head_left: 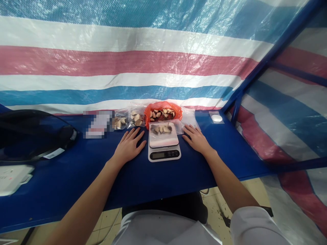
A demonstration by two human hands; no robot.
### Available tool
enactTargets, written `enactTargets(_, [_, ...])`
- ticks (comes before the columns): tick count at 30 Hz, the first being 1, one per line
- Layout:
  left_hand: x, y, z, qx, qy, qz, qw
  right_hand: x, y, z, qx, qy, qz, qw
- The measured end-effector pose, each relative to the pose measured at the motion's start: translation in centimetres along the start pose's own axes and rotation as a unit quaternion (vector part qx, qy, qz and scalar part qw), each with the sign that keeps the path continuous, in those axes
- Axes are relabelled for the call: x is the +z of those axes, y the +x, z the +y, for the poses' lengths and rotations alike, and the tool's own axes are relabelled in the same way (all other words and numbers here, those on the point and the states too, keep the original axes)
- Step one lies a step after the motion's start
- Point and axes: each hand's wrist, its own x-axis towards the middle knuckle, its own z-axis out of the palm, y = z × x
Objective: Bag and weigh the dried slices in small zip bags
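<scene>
My left hand (pixel 129 145) lies flat on the blue table, fingers spread, left of a white digital kitchen scale (pixel 164 143). On the other side of the scale rests my right hand (pixel 196 139), also flat and holding nothing, its fingertips close to clear plastic bags. A clear zip bag (pixel 161 129) with several pale, dark-edged dried pieces lies on the scale's plate. Just behind stands an open orange plastic bag (pixel 179 112) containing more such pieces. Two filled clear bags, one nearer (pixel 136 118) and one farther left (pixel 120 123), sit beyond my left fingertips.
A flat clear bag (pixel 190 117) lies right of the orange one. Farther right is a white round object (pixel 217 118) on clear plastic. A black item with a strap (pixel 38 136) and a white power strip (pixel 14 178) occupy the left. Striped sheeting (pixel 127 61) hangs behind the table (pixel 194 173).
</scene>
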Motion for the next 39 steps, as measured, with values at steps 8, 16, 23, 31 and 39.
enactTargets(8, [-1.0,0.5,0.8,0.014,-0.021,0.045,0.999,-1.6,0.3,-0.6,0.011,0.035,0.034,0.999])
enactTargets(16, [-2.3,2.6,2.7,0.042,-0.105,0.099,0.989,-3.2,2.2,-2.2,0.123,0.319,0.105,0.934])
enactTargets(23, [-1.8,4.1,3.7,0.079,-0.146,0.042,0.985,-2.1,4.0,-3.4,0.166,0.496,0.102,0.846])
enactTargets(31, [-2.0,4.1,4.1,0.08,-0.153,0.038,0.984,-2.4,4.0,-3.5,0.208,0.584,0.059,0.782])
enactTargets(39, [-2.5,4.8,4.6,0.082,-0.16,0.066,0.982,-3.9,4.8,-3.8,0.153,0.576,0.022,0.803])
